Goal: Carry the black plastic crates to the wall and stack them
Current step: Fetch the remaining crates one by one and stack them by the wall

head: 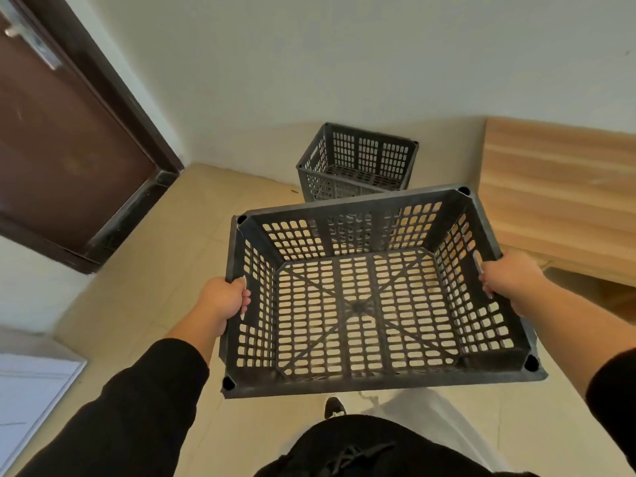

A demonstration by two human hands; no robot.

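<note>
I carry an empty black plastic crate (364, 215) with slotted walls and floor, held in the air in front of my body. My left hand (222, 301) grips its left side wall at the handle slot, fingers curled inside. On the opposite wall my right hand (509, 280) grips the handle slot the same way. A second black crate (358, 160) stands on the floor ahead, against the white wall (309, 63). The held crate's far rim hides the near lower part of that one.
A dark brown door (62, 149) with a dark frame is at the left. A light wooden piece of furniture (557, 187) stands at the right, beside the floor crate. Beige floor tiles (165, 270) lie between. A white surface (31, 390) shows at the lower left.
</note>
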